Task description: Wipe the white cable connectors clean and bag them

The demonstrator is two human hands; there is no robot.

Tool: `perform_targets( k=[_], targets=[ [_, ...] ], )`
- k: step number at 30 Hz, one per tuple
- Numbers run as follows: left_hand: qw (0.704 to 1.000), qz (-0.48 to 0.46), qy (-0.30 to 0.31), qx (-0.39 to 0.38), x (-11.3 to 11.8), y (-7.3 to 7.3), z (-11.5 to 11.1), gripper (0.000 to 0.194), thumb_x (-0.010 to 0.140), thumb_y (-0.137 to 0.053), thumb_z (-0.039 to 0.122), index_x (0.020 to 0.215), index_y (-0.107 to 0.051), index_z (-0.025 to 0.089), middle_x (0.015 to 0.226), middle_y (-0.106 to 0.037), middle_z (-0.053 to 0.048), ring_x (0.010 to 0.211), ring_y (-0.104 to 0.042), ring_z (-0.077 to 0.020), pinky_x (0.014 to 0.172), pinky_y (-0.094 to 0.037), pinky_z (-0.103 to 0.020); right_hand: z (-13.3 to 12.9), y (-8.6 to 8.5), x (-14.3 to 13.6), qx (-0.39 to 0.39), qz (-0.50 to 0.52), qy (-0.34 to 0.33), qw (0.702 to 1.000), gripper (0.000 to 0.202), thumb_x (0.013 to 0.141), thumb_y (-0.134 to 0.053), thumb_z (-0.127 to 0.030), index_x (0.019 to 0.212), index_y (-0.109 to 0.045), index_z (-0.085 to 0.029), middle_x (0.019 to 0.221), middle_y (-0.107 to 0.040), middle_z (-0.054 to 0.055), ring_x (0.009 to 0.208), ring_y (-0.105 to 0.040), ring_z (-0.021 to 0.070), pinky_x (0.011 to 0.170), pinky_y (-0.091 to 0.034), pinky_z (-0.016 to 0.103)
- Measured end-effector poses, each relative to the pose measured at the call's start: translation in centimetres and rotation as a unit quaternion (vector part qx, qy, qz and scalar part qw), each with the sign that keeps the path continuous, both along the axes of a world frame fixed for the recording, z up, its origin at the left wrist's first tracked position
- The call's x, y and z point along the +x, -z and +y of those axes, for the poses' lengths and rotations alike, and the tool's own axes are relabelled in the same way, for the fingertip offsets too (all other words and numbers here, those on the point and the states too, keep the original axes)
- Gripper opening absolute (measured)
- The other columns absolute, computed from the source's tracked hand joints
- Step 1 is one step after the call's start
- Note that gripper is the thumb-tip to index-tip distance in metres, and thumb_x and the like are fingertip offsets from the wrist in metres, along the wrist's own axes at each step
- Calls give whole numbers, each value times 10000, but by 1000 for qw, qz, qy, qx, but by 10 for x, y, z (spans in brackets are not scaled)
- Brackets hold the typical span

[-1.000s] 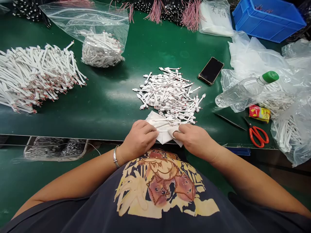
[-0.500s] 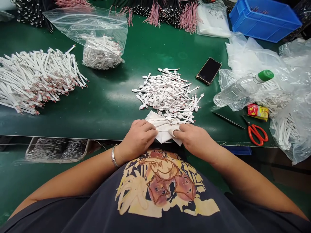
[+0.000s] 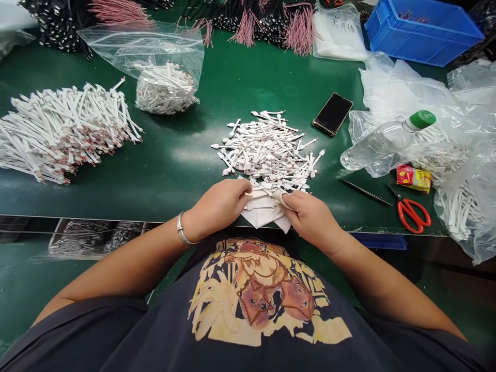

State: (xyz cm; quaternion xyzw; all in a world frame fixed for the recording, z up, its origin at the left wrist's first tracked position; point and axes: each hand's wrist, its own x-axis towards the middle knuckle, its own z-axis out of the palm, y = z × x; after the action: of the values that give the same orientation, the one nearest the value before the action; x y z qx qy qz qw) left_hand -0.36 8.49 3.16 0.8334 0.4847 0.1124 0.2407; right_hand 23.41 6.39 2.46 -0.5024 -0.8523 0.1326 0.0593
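Observation:
Near the front edge of the green table, a white cloth (image 3: 259, 217) lies partly folded between my two hands. My left hand (image 3: 220, 206) is closed, its fingertips pinching what looks like one end of a short white cable (image 3: 259, 194). A fold of the cloth is gripped in the closed fingers of my right hand (image 3: 312, 217), close to the other end of that cable. Another white strip lies across the cloth just below. Touching the cloth's far side is a loose pile of short white cables (image 3: 267, 147) with connectors. My fingertips are partly hidden.
At left are a larger heap of white cables (image 3: 70, 129) and a plastic bag of cables (image 3: 166, 88). To the right lie a phone (image 3: 333, 113), a bottle (image 3: 382, 142), tweezers (image 3: 366, 192), red-handled scissors (image 3: 414, 214) and plastic bags (image 3: 465, 134). A blue bin (image 3: 422, 33) stands behind.
My left hand has moved slightly up toward the pile, and a cable now spans between my hands higher on the cloth. A strip lies on the cloth below. My right hand has barely shifted.

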Motion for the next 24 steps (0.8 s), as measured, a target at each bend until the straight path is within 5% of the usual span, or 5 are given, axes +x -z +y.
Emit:
perform_targets(
  k=[4,10,14,20,24],
  targets=[
    [997,-17,11,69,-4,4,-15,201,925,-462,276,918,-629,167,857,-597,-54,806,-505,-182,734,-396,-317,-3,-6,6,40,-20,9,999,172,908,-440,-199,853,-603,-187,759,-528,28,713,-472,151,617,-291,259],
    [992,18,41,114,-1,21,-25,271,940,-444,291,875,-671,158,816,-586,-72,781,-477,-186,711,-385,-325,-11,3,-31,44,-95,-126,986,183,879,-457,-148,946,-627,-160,804,-580,73,742,-494,190,627,-293,299],
    [987,72,72,123,1,14,-21,293,951,-406,296,878,-654,158,813,-574,-71,782,-479,-194,699,-376,-332,-10,1,-42,40,-90,-161,982,193,884,-457,-138,986,-619,-161,839,-590,72,761,-504,186,648,-310,301],
    [983,106,101,114,2,7,-20,226,931,-416,246,849,-598,140,840,-570,-74,789,-494,-196,718,-387,-332,6,-20,20,134,-75,12,988,362,931,-429,-471,836,-620,-178,770,-563,48,765,-499,174,648,-319,283],
    [987,69,64,126,-8,5,-28,212,932,-404,238,826,-569,157,792,-579,-49,744,-497,-184,695,-381,-325,20,-8,72,184,-101,135,968,397,937,-419,-435,740,-651,-181,938,-624,82,874,-517,209,721,-332,316]
  ],
)
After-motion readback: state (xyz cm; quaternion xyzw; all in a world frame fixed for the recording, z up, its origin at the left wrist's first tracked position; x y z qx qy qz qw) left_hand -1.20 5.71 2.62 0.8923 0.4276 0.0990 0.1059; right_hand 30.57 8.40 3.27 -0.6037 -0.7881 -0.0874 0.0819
